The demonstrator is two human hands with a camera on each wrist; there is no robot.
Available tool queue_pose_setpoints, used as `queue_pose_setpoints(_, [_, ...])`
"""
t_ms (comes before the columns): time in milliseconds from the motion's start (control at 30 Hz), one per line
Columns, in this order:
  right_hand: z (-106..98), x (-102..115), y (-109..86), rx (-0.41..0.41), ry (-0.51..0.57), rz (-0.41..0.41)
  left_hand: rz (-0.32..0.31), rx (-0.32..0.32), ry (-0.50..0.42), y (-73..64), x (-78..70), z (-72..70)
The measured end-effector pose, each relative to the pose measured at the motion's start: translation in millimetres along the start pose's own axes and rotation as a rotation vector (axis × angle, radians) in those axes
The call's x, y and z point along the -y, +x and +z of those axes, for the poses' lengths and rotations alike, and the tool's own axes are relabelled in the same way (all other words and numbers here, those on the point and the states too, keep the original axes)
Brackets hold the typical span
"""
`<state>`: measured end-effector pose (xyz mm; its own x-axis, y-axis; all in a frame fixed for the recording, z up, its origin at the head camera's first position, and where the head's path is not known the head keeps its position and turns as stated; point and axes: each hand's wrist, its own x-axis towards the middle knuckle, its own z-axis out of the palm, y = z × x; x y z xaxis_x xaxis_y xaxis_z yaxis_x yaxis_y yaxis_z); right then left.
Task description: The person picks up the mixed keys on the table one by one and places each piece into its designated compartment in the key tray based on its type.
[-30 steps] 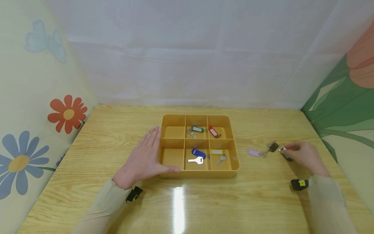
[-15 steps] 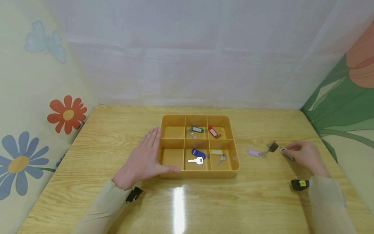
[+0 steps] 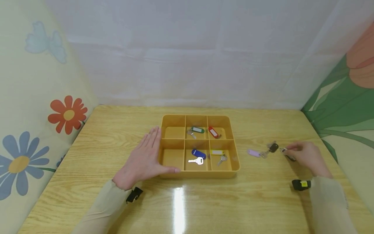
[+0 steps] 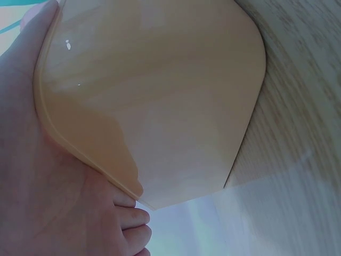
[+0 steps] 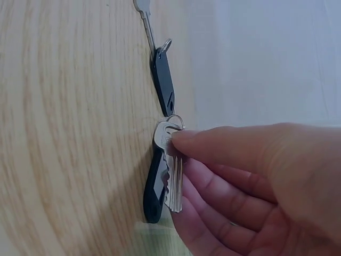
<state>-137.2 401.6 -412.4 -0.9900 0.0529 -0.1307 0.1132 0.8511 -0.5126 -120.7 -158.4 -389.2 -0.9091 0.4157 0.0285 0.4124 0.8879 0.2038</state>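
In the head view a yellow six-compartment tray [image 3: 198, 174] stands on the table. My left hand [image 3: 143, 159] rests on its left side with straight fingers, the thumb along the front rim; the left wrist view shows the tray's outer wall [image 4: 176, 106] beside the hand. To the right of the tray my right hand [image 3: 305, 157] pinches a silver key [image 5: 174, 184] by its head between thumb and fingers. A black key tag [image 5: 152, 200] hangs beside that key on a ring. Another black tag [image 5: 164, 82] with its key lies just beyond.
In the tray lie keys with a green tag [image 3: 197, 130], a red tag [image 3: 213, 132], a blue tag [image 3: 199, 153] and a yellow tag [image 3: 217, 152]. A purple tag [image 3: 253, 152] with a key lies between the tray and my right hand, next to a black tag [image 3: 273, 148].
The key and black tag have turned slightly in my right fingers. Otherwise both hands and the tray stay about where they were.
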Motion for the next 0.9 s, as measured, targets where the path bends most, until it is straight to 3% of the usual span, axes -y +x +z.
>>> queue_pose_setpoints(633, [-4.2,2.3,-2.4,-0.034,-0.018,-0.025,-0.009,0.015,-0.006,-0.4,-1.0,-0.7])
queue_pose_setpoints(900, [-6.6,2.9,-3.2,-0.053,-0.016,-0.049,0.002,-0.007,0.007,-0.2,-0.4,0.1])
